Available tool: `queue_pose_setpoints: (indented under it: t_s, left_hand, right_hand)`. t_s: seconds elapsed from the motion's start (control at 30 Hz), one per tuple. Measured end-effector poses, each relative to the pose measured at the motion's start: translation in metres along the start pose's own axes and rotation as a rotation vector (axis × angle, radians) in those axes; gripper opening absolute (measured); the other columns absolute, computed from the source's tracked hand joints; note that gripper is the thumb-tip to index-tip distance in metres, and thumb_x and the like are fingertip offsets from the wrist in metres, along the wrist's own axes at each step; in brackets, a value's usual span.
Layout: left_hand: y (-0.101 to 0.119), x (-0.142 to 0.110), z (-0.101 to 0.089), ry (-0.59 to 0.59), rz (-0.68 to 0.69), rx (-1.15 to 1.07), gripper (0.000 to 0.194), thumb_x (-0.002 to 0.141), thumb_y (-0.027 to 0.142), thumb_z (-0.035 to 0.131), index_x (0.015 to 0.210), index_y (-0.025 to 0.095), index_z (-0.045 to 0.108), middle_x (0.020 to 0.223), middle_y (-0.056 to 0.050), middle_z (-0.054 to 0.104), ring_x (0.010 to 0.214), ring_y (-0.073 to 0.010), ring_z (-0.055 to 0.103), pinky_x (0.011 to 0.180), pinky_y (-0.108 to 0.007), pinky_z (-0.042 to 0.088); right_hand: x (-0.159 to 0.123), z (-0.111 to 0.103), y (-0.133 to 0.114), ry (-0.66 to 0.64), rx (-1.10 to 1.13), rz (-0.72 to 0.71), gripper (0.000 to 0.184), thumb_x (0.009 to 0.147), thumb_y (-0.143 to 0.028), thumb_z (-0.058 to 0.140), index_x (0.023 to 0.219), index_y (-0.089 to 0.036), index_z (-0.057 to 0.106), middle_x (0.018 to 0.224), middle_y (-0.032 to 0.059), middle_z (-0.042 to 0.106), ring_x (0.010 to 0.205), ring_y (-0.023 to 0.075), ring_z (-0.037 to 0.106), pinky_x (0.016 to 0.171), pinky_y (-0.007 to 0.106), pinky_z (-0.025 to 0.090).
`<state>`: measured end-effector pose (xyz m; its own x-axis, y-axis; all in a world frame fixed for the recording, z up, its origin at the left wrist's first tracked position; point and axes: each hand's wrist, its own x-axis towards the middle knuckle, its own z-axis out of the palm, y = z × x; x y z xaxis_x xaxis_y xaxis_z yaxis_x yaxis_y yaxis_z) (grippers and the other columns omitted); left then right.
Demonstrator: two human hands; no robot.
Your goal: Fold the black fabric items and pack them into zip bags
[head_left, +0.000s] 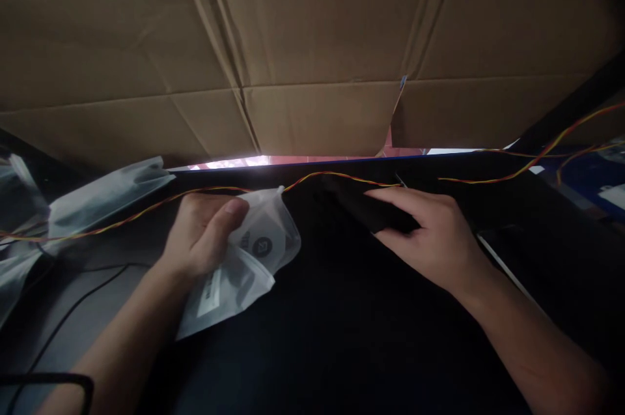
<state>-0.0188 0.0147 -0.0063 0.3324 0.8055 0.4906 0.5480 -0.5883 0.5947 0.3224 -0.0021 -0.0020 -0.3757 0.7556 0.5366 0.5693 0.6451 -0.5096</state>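
Observation:
My left hand (208,229) is closed on a translucent plastic bag (280,232), thumb on top, with a dark round printed mark and a white label showing on it. The bag's open-looking edge points right. On the right, my right hand (430,229) has thumb and fingers curved around a black item (390,213) that blends into the dark surface, so its kind and outline cannot be made out. A twisted red and yellow wire (336,174) runs behind the bag and reaches my right fingertips.
Large cardboard (322,24) stands across the back. More clear plastic bags (110,197) lie at the left, near a thin black cable (78,301). Another red-yellow wire (517,171) and a blue item (590,180) are at the right. Beneath my hands lies a black surface (312,350).

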Motion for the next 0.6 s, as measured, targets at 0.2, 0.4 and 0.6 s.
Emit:
queue_pose_setpoints:
  t_s: [0.2, 0.4, 0.6]
  left_hand:
    - [0.032, -0.004, 0.045, -0.073, -0.034, -0.121, 0.056, 0.115, 0.042, 0.026, 0.063, 0.023, 0.035, 0.058, 0.002, 0.036, 0.052, -0.0143, 0.034, 0.053, -0.034, 0.028]
    - [0.040, -0.008, 0.056, -0.118, 0.084, -0.221, 0.054, 0.115, 0.048, 0.029, 0.070, 0.022, 0.043, 0.064, 0.002, 0.043, 0.059, -0.0155, 0.042, 0.059, -0.033, 0.034]
    - [0.052, -0.008, 0.059, -0.150, 0.239, -0.380, 0.044, 0.113, 0.045, 0.040, 0.077, 0.021, 0.050, 0.068, 0.001, 0.048, 0.066, -0.0167, 0.046, 0.068, -0.034, 0.037]
  right_hand:
    - [-0.007, 0.025, -0.025, -0.325, -0.015, -0.261, 0.038, 0.091, -0.016, 0.074, 0.129, -0.020, 0.075, 0.121, 0.0070, 0.079, 0.109, 0.0283, 0.070, 0.094, 0.047, 0.057]
    - [-0.015, 0.041, -0.033, -0.569, 0.129, -0.353, 0.026, 0.092, -0.028, 0.079, 0.117, -0.020, 0.079, 0.125, 0.0021, 0.079, 0.122, 0.0273, 0.063, 0.112, 0.044, 0.046]
    - [-0.017, 0.049, -0.038, -0.518, 0.249, -0.222, 0.040, 0.093, -0.033, 0.078, 0.128, -0.013, 0.073, 0.133, 0.0083, 0.074, 0.136, 0.0243, 0.058, 0.124, 0.035, 0.038]
